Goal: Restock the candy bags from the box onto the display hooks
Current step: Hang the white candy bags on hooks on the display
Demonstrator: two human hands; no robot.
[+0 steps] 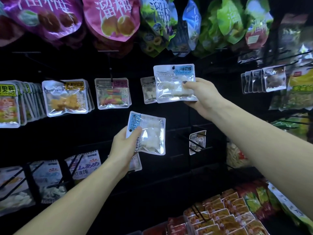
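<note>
My right hand grips a clear candy bag with white candy and a blue label, held upright in front of the black display wall. Its hang hole sits at the tip of a hook. Right behind it hangs another bag of the same kind. Lower and to the left, my left hand holds a second white-candy bag, turned sideways with its blue label at the left. No box is in view.
Bags of yellow candy and coloured candy hang at the left. Large pouches hang above. Bare black hooks stick out at the middle right. Red packets fill the shelf at the lower right.
</note>
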